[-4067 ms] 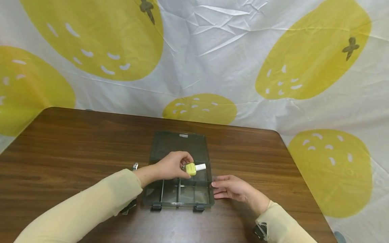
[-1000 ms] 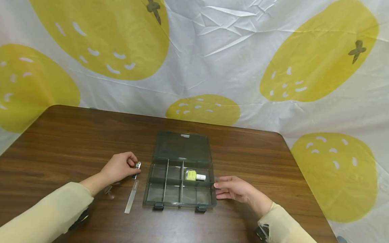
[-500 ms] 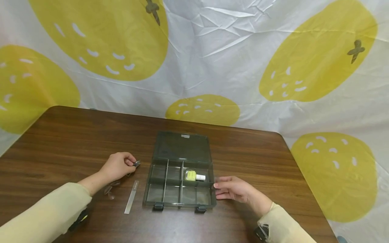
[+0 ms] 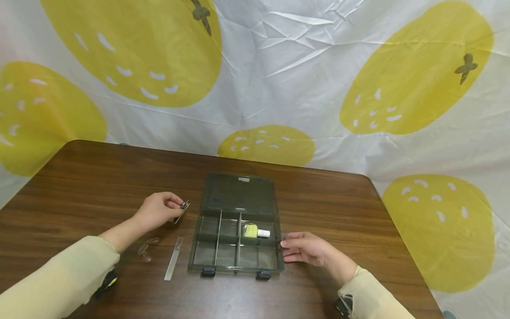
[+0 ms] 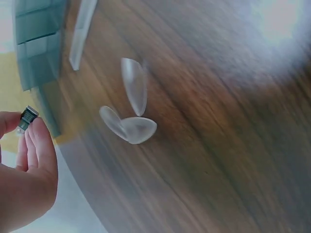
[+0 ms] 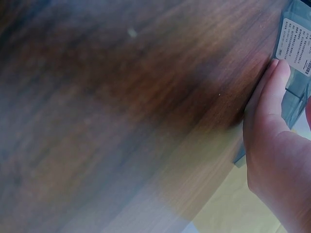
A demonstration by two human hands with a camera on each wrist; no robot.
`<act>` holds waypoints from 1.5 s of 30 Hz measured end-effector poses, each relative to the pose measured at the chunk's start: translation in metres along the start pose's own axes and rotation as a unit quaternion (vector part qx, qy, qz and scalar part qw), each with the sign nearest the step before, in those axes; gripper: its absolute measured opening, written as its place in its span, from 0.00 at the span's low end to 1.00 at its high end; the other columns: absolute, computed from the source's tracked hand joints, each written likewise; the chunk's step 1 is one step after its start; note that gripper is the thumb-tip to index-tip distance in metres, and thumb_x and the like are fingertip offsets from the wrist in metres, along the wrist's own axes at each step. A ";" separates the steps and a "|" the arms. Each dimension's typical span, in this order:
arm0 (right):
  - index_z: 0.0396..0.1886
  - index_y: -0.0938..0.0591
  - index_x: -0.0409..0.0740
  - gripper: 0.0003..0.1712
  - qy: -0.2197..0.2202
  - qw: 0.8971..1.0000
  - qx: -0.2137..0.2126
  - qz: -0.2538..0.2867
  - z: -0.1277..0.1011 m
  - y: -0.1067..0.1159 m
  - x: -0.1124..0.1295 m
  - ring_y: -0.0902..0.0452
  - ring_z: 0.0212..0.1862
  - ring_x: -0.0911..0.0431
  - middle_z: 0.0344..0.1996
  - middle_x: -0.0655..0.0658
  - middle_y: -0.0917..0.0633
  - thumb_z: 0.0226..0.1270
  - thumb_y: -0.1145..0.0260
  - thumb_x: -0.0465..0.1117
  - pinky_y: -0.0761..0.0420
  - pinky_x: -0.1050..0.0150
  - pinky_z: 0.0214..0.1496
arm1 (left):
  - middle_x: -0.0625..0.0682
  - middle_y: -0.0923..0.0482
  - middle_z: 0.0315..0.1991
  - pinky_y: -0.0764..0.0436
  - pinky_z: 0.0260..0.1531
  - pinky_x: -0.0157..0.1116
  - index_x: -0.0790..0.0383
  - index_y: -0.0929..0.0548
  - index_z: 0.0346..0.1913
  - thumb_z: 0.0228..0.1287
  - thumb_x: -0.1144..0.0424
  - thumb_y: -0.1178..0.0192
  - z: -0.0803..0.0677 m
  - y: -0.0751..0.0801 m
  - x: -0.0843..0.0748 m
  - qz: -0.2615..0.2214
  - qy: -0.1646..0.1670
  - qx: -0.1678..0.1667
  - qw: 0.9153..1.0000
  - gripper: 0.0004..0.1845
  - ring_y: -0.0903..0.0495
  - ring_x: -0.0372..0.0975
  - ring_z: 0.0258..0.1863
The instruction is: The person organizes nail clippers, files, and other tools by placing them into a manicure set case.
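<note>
Near the person, the right hand (image 4: pixel 308 251) rests with flat, straight fingers against the right wall of the open box (image 4: pixel 275 259) on the table (image 4: pixel 358 212). Left of the box lie a thin clear nail file (image 4: pixel 173 259) and some clear plastic tips (image 4: pixel 146 250). Farther off, the left hand (image 4: pixel 157 212) pinches a small metal nail clipper (image 4: pixel 182 208) above the table. It looks light, hard and slippery, so holding its sides seems best. A yellow bottle (image 4: pixel 251 230) lies in a far right space of the box.

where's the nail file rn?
Head view: the nail file lies flat on the table, just left of the organizer box, with clear plastic nail tips on its left.
</note>
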State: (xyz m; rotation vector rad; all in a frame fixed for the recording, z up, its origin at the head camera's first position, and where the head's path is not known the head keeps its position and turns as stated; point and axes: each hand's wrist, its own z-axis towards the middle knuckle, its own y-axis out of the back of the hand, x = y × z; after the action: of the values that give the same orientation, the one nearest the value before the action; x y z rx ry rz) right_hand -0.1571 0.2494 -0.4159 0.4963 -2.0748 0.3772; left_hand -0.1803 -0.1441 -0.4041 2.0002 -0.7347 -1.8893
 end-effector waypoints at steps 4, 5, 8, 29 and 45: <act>0.65 0.57 0.17 0.42 0.002 1.000 0.001 0.001 0.000 0.000 0.000 0.20 0.37 0.60 0.33 0.52 0.17 0.65 0.43 0.34 0.19 0.63 0.47 | 0.61 0.18 0.35 0.18 0.30 0.32 0.77 0.24 0.46 0.55 0.69 0.40 0.000 -0.001 -0.005 -0.054 0.007 0.017 0.998 0.17 0.21 0.33 0.25; 0.65 0.56 0.17 0.42 0.002 1.000 0.001 0.002 -0.001 0.000 0.000 0.20 0.37 0.60 0.33 0.52 0.17 0.65 0.43 0.34 0.19 0.63 0.47 | 0.61 0.18 0.35 0.18 0.30 0.32 0.78 0.24 0.46 0.56 0.69 0.40 0.000 -0.002 -0.006 -0.067 0.008 0.020 0.998 0.17 0.20 0.33 0.26; 0.65 0.54 0.17 0.40 0.003 1.000 0.000 0.003 -0.001 -0.001 0.000 0.20 0.36 0.61 0.33 0.52 0.17 0.64 0.43 0.34 0.19 0.63 0.47 | 0.60 0.17 0.36 0.18 0.32 0.32 0.79 0.25 0.48 0.58 0.69 0.41 0.000 -0.002 -0.010 -0.098 0.010 0.031 0.995 0.18 0.20 0.32 0.27; 0.65 0.54 0.18 0.40 -0.001 1.000 0.002 0.002 -0.001 0.000 0.001 0.20 0.36 0.61 0.32 0.53 0.18 0.65 0.43 0.34 0.19 0.63 0.46 | 0.58 0.18 0.38 0.18 0.33 0.31 0.80 0.29 0.50 0.59 0.71 0.42 0.011 -0.022 -0.035 -0.187 0.019 0.093 0.978 0.19 0.21 0.31 0.27; 0.66 0.55 0.18 0.42 -0.001 1.000 0.001 0.001 -0.002 0.000 0.000 0.20 0.36 0.61 0.33 0.52 0.18 0.65 0.43 0.34 0.19 0.63 0.47 | 0.59 0.19 0.35 0.17 0.32 0.32 0.79 0.29 0.46 0.57 0.73 0.43 0.019 -0.048 -0.049 -0.209 0.024 0.127 0.969 0.15 0.21 0.34 0.26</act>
State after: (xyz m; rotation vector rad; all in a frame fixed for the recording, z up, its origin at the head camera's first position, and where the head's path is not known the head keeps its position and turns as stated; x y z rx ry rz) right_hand -0.1560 0.2507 -0.4145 0.4974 -2.0776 0.3800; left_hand -0.1912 -0.0749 -0.3905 2.5167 -0.6008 -2.0432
